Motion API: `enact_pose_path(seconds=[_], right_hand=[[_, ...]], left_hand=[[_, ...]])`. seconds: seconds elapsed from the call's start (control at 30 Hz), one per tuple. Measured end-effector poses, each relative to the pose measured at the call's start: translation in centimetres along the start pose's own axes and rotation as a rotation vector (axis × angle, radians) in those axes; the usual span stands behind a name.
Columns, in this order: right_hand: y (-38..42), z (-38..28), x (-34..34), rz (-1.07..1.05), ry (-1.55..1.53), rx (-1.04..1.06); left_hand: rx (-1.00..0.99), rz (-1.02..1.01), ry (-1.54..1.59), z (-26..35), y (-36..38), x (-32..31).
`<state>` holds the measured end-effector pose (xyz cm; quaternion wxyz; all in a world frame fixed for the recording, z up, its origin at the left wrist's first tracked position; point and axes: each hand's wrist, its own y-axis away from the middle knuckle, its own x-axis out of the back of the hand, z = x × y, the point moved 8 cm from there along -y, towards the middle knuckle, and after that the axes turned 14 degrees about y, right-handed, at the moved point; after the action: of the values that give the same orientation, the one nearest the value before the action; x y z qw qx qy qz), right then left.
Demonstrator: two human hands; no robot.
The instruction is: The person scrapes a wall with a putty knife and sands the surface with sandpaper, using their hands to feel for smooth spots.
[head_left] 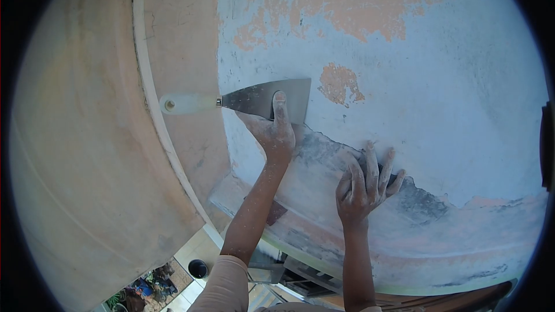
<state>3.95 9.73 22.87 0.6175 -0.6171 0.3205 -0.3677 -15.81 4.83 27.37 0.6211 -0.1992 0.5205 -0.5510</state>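
A wide putty knife (250, 95) with a pale translucent handle lies sideways across the wall, its handle pointing left and its broad metal blade to the right. My left hand (276, 133) grips it by the blade, thumb on the face of the metal and the other fingers hidden behind. Dust whitens both hands. To the right, my right hand (365, 188) has its fingers spread against a grey, rough patch (425, 201) where the paint layer ends in a ragged edge. No tool shows in that hand.
Peach patches (341, 84) show through the pale blue wall (404, 110). A raised trim strip (151, 89) and a tan wall surface (81, 110) stand at left. Far below are a black bucket (198, 268), floor tiles and potted plants (147, 288).
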Motion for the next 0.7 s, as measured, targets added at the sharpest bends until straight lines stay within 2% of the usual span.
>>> enact_pose_path(seconds=[0.1,0.2,0.27,0.33,0.43,0.53,0.57,0.7], right_hand=[[0.0,0.0,0.0,0.016,-0.002,-0.008],[0.1,0.1,-0.1,0.002,-0.004,-0.015],[0.0,0.0,-0.1,0.001,0.005,-0.02],[0.0,0.1,-0.1,0.001,0.006,-0.021],[0.1,0.1,-0.1,0.003,-0.002,-0.025],[0.1,0.1,-0.2,0.02,0.004,-0.027],[0.0,0.1,-0.2,0.019,0.003,-0.026],[0.1,0.1,-0.1,0.01,0.006,-0.021]], left_hand=[[0.372,-0.004,0.902,-1.1,1.7,-1.7],[0.27,0.023,0.653,-1.8,0.2,-0.6],[0.215,0.005,0.596,-0.3,0.8,-0.6],[0.342,-0.039,0.862,-1.3,1.9,-1.9],[0.126,-0.029,0.336,-2.3,0.2,-0.5],[0.291,-0.056,0.793,-1.0,2.1,-1.9],[0.35,-0.008,0.824,-0.9,1.8,-1.7],[0.302,0.038,0.653,-1.3,0.8,-0.7]])
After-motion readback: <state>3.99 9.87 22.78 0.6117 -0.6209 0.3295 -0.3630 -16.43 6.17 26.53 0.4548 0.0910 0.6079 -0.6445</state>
